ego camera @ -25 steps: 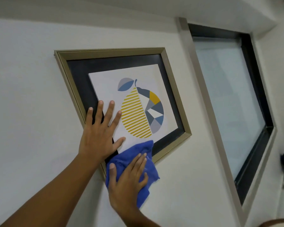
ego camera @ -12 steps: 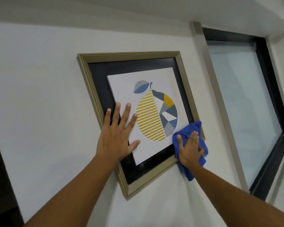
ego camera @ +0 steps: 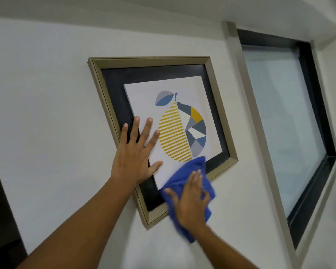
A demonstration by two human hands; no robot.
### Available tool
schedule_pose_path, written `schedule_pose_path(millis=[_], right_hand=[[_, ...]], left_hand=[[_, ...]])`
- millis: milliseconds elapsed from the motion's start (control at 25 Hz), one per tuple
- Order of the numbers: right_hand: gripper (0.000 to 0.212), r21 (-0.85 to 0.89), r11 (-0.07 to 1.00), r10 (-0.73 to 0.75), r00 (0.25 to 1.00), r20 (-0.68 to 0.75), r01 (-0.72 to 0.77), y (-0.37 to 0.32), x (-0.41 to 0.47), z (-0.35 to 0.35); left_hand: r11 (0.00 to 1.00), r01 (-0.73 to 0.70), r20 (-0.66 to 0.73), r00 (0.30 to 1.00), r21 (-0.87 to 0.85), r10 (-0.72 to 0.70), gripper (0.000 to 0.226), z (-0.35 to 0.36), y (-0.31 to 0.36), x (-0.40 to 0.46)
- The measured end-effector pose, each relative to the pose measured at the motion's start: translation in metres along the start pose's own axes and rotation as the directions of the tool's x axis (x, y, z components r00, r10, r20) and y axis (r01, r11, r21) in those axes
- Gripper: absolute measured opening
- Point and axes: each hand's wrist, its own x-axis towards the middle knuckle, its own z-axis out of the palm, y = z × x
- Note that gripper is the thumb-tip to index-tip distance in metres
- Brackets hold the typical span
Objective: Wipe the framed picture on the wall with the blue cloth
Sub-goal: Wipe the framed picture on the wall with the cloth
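Note:
The framed picture [ego camera: 149, 62] hangs on the white wall: a gold frame, a black mat, and a white print of a striped yellow and blue pear. My left hand [ego camera: 135, 152] lies flat with fingers spread on the print's lower left and the mat. My right hand [ego camera: 190, 200] presses the blue cloth [ego camera: 190, 167] against the lower edge of the frame, over the mat and the bottom rail. The cloth hides part of the print's lower corner and hangs down past the frame.
A dark-framed window [ego camera: 291, 121] with a grey surround sits in the wall right of the picture. A dark opening [ego camera: 0, 210] shows at the far left edge. Bare white wall [ego camera: 47, 113] lies left of and below the frame.
My right hand has slid the cloth from the frame's right corner leftward and down along the bottom edge. My left hand stays pressed on the picture.

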Motion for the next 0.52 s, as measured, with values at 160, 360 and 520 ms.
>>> schedule_pose_path(millis=[160, 360, 520], right_hand=[[0.101, 0.034, 0.997, 0.071, 0.997, -0.017, -0.071, 0.047, 0.064, -0.044], [0.103, 0.08, 0.996, 0.041, 0.996, 0.081, -0.048, 0.007, 0.002, -0.024], [0.101, -0.035, 0.995, -0.092, 0.995, -0.043, 0.09, -0.038, -0.056, 0.012]], left_hand=[[1.0, 0.004, -0.006, 1.0, 0.008, -0.004, 0.095, 0.001, 0.001, 0.001], [1.0, -0.004, -0.033, 0.999, -0.009, 0.004, 0.096, 0.002, 0.004, 0.003], [1.0, -0.02, -0.061, 0.998, -0.018, 0.019, 0.094, 0.002, 0.002, 0.0]])
